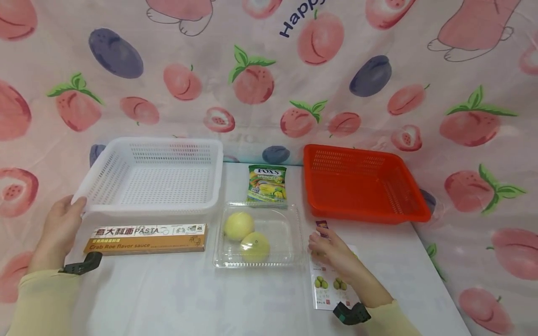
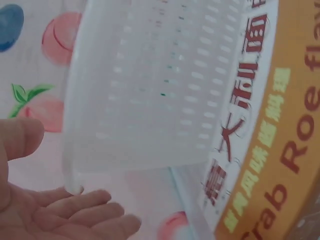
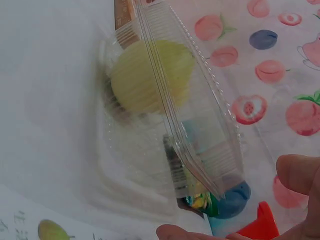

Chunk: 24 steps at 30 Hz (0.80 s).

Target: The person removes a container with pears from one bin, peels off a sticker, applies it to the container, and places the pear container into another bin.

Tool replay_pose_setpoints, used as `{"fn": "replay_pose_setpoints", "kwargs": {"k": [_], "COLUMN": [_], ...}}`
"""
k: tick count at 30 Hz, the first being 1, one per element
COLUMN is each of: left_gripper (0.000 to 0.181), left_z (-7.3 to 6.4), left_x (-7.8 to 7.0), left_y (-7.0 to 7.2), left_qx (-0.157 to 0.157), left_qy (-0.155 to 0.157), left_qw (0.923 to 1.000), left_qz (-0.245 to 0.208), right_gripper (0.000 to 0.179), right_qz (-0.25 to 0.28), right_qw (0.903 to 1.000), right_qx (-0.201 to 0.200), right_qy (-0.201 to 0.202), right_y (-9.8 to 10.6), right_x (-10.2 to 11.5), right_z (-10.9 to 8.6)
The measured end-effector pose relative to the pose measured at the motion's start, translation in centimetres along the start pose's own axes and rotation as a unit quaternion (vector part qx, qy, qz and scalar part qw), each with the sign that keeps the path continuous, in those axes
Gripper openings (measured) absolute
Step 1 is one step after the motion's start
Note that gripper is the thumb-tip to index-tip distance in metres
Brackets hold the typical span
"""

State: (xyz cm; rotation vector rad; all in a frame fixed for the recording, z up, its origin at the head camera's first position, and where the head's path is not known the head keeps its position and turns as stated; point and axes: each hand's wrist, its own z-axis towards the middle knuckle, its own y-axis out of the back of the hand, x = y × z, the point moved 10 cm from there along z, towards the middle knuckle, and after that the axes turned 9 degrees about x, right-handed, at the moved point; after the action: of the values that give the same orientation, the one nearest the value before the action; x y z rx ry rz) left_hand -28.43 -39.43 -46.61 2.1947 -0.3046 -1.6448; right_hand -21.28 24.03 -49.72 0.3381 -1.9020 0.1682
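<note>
My left hand (image 1: 60, 226) is at the near left corner of a white plastic basket (image 1: 147, 206), its fingertips right at the rim. In the left wrist view the fingers are extended and the thumb stands apart from the basket wall (image 2: 140, 100). A pasta box (image 1: 145, 245) lies just in front of the basket. My right hand (image 1: 338, 254) hovers above a printed sheet (image 1: 329, 289) with fruit pictures, beside a lidded clear plastic container (image 1: 275, 233) holding two yellow-green round fruits (image 1: 238, 226). A small purple packet (image 1: 321, 224) shows just beyond its fingers. Nothing lies between the right thumb (image 3: 297, 172) and fingers.
A red plastic basket (image 1: 361, 215) stands at the back right. Behind the clear container lies a green Fox's candy bag (image 1: 267, 184). A fruit-patterned cloth (image 1: 201, 51) hangs behind the white table (image 1: 189, 298), whose right edge slants past the red basket.
</note>
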Motion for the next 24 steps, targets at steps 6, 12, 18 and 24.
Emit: {"fn": "replay_pose_setpoints", "kwargs": {"k": [6, 12, 18, 24], "left_gripper": [0.085, 0.082, 0.073, 0.059], "left_z": [-2.0, -4.1, -6.5, -8.3], "left_x": [-2.4, -6.1, -9.9, -12.5], "left_y": [0.7, -0.4, -3.3, -6.2], "left_qx": [-0.060, -0.097, -0.130, -0.144], "left_qy": [0.008, -0.033, -0.121, -0.254], "left_qw": [0.9976, 0.9922, 0.9774, 0.9499], "left_qz": [0.035, 0.071, 0.114, 0.112], "right_gripper": [0.069, 0.071, 0.069, 0.066], "right_qz": [-0.009, -0.038, -0.061, -0.074], "right_qw": [0.9997, 0.9983, 0.9957, 0.9938], "right_qx": [-0.021, -0.037, -0.059, -0.072], "right_qy": [-0.007, -0.023, -0.036, -0.042], "right_y": [2.1, 3.1, 3.9, 4.4], "right_x": [-0.2, -0.7, -1.3, -2.0], "right_z": [-1.0, -1.8, -2.0, -2.4]}}
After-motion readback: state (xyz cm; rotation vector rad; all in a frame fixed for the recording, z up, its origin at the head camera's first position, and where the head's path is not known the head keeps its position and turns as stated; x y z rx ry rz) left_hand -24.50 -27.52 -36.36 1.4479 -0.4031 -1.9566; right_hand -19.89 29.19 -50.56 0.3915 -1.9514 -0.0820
